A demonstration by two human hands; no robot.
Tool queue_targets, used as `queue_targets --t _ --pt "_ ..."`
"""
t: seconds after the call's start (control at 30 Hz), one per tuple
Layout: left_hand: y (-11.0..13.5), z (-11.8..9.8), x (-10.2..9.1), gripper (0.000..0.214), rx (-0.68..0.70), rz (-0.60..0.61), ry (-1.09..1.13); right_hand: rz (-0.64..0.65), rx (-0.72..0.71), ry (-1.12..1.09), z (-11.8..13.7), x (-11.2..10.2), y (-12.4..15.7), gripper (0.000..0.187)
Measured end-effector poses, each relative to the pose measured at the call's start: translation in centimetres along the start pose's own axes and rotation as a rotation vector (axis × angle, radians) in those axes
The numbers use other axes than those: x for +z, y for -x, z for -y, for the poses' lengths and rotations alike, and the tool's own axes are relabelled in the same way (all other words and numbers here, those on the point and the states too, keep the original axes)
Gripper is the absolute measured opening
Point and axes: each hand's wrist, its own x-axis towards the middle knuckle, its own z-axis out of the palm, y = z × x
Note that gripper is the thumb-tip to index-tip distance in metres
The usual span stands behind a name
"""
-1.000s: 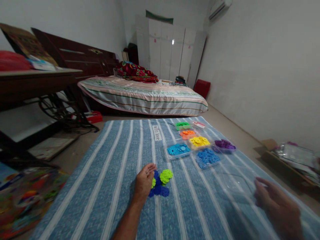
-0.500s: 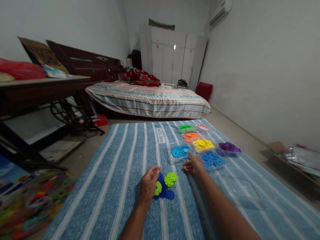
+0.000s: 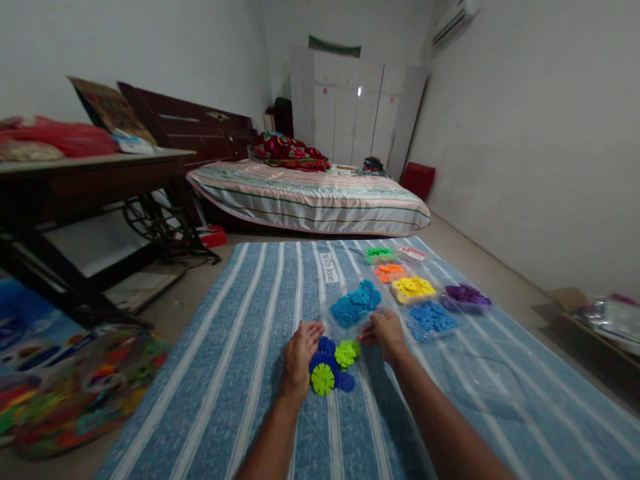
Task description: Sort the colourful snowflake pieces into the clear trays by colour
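Bedroom in home. Beyond far edge of tabletop (image 3: 235, 347): bed (image 3: 360, 217) with striped sheet (image 3: 280, 189), floral quilt (image 3: 295, 155), dark headboard (image 3: 175, 121); white wardrobe (image 3: 345, 123) behind. Air conditioner (image 3: 456, 23) high on right wall (image 3: 540, 127). Off left edge, treadle table (image 3: 95, 185).

The right hand (image 3: 385, 332) hides the near right corner of the clear tray (image 3: 329, 308), so how its fingertips meet the rim cannot be told. A lime disc (image 3: 323, 379) covers part of the dark-blue discs (image 3: 346, 382). Both forearms run off the bottom edge, as does the striped cloth (image 3: 200, 400). Print on the red-and-white card (image 3: 413, 253) is too small to read. The multicoloured heap (image 3: 85, 410) is blurred; the left edge cuts the sewing table (image 3: 100, 163), the top edge the air conditioner (image 3: 456, 22).
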Motion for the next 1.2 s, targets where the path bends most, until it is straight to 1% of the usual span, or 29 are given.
queue_targets --t 0.07,0.1,0.2,0.27,0.4,0.53,0.6,0.67,0.73,0.83,0.9,0.93,1.0,1.07,1.13,1.2 --pt "0.0 -0.4 0.2 0.049 -0.052 -0.043 0.051 0.023 -0.046 0.005 -0.3 0.8 1.0 0.048" --pt "0.0 -0.6 0.3 0.05 -0.074 -0.068 0.072 0.033 -0.103 0.015 -0.6 1.1 1.4 0.05" --pt "-0.1 -0.8 0.4 0.054 -0.099 -0.102 0.134 0.037 -0.354 0.098 -1.3 1.8 2.7 0.052" --pt "-0.1 -0.8 0.4 0.06 -0.082 -0.071 0.182 0.035 -0.482 0.17 -1.7 2.0 3.4 0.051" --pt "-0.5 -0.3 0.0 0.068 -0.054 -0.01 0.205 0.029 -0.6 0.265 -2.1 2.1 4.1 0.048" --pt "-1.0 0.1 -0.5 0.078 0.005 0.038 0.157 0.044 -0.65 0.291 -2.0 2.3 4.0 0.042" --pt "-1.2 0.1 -0.6 0.079 0.036 0.056 0.138 0.043 -0.626 0.237 -1.8 2.5 3.8 0.04" --pt "-1.3 0.2 -0.5 0.077 0.04 0.041 0.134 0.025 -0.549 0.119 -1.4 2.5 3.7 0.041" --pt "-1.4 0.2 -0.4 0.074 0.027 0.012 0.127 0.028 -0.407 -0.029 -0.9 2.4 3.3 0.047" --pt "-1.5 0.2 -0.3 0.068 0.03 -0.013 0.08 0.042 -0.126 -0.217 0.1 1.9 2.4 0.052" --pt "-1.5 0.1 -0.2 0.065 0.058 -0.001 0.045 0.021 0.015 -0.29 0.6 1.4 1.5 0.046" --pt "-1.4 0.1 -0.2 0.063 0.076 0.008 0.029 0.009 0.057 -0.311 0.8 1.2 1.0 0.039" --pt "-1.3 -0.1 -0.2 0.06 0.107 0.024 -0.007 0.0 0.097 -0.327 1.0 0.8 -0.1 0.024" --pt "-1.1 -0.2 -0.3 0.058 0.132 0.039 -0.054 0.012 0.122 -0.332 1.1 0.3 -0.8 0.014" --pt "-0.9 -0.4 -0.3 0.057 0.15 0.051 -0.11 0.026 0.141 -0.333 0.9 -0.2 -1.0 0.017" --pt "-0.9 -0.4 -0.4 0.056 0.154 0.053 -0.158 0.032 0.143 -0.329 0.6 -1.0 -0.5 0.022"
